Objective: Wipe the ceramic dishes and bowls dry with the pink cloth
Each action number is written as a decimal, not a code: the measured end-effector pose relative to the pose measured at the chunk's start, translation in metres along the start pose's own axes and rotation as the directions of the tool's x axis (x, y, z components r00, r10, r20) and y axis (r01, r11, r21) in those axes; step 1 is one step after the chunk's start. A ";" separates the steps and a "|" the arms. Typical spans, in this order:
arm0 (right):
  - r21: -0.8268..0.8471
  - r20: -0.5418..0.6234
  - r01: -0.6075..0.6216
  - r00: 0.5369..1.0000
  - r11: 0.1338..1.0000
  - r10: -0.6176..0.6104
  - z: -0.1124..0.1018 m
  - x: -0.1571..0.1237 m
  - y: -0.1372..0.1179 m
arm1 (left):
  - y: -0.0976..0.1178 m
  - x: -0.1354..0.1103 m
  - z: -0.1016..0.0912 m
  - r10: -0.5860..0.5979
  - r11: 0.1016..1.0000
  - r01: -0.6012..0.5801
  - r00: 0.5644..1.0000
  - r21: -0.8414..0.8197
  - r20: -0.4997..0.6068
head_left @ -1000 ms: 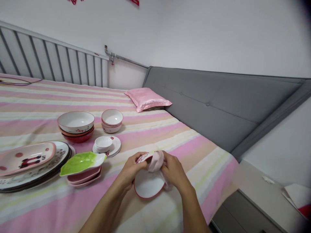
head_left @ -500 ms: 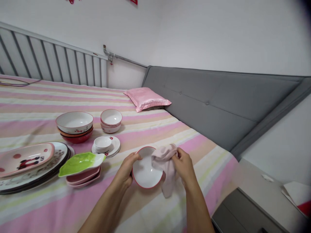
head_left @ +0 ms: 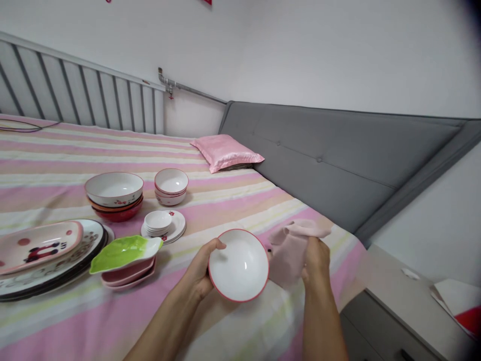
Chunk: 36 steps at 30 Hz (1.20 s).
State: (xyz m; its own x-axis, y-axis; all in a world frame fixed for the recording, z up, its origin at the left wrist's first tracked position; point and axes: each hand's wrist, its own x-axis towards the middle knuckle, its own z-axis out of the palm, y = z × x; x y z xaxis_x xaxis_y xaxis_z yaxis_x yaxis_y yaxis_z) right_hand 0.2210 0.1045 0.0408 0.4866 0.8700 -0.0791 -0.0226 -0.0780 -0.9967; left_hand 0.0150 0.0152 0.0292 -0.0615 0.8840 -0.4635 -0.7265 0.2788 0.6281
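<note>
A white bowl (head_left: 240,265) with a red rim is tilted toward me, its inside fully in view. My left hand (head_left: 205,265) is closed on the bowl's left edge, thumb over the rim and fingers hidden behind it. To the right of the bowl, apart from it, my right hand (head_left: 316,258) grips a pale pink cloth (head_left: 289,255) that hangs loosely to the left of the fingers. Left of my hands lie a green leaf-shaped dish (head_left: 124,254) on pink dishes (head_left: 130,273), and small white bowls (head_left: 158,220) on a stack of flowered plates (head_left: 177,226).
Farther back stand stacked red-rimmed bowls (head_left: 171,186) and larger bowls (head_left: 114,193). Platters (head_left: 41,250) are piled at the left. All rest on a striped bedspread (head_left: 221,200). A pink pillow (head_left: 227,153) leans near the grey headboard (head_left: 338,155); a nightstand (head_left: 406,311) is at right.
My right hand has drawn the cloth out of the bowl and off to the right. The bowl has shifted slightly right in my left hand and shows its whole inside.
</note>
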 end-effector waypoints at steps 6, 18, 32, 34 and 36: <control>-0.035 0.476 0.365 0.825 0.930 -0.306 0.011 -0.011 0.006 | -0.018 0.003 0.009 -0.212 0.974 0.217 0.974 -0.062 0.081; 0.096 0.862 0.650 0.324 0.754 -0.389 -0.008 -0.044 -0.022 | -0.015 0.014 0.003 -0.019 0.991 0.034 0.993 -0.128 0.119; -0.108 0.800 0.780 0.437 0.617 -0.412 0.016 -0.051 -0.006 | -0.016 0.003 0.016 0.080 0.997 -0.079 0.991 -0.012 0.104; -0.080 0.837 0.827 0.359 0.556 -0.413 0.023 -0.055 -0.001 | -0.019 0.001 0.016 0.113 0.992 -0.117 0.990 0.053 0.083; -0.078 0.861 0.846 0.324 0.527 -0.392 0.028 -0.058 0.001 | -0.020 -0.001 0.015 0.155 0.978 -0.168 0.982 0.127 0.105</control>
State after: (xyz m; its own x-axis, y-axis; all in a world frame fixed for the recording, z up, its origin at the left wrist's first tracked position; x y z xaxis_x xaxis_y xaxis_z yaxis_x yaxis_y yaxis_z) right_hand 0.1687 0.0679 0.0441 -0.5856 0.7313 0.3497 0.4681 0.6572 -0.5907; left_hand 0.0396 0.0141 0.0264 -0.1017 0.9510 -0.2922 -0.6127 0.1715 0.7714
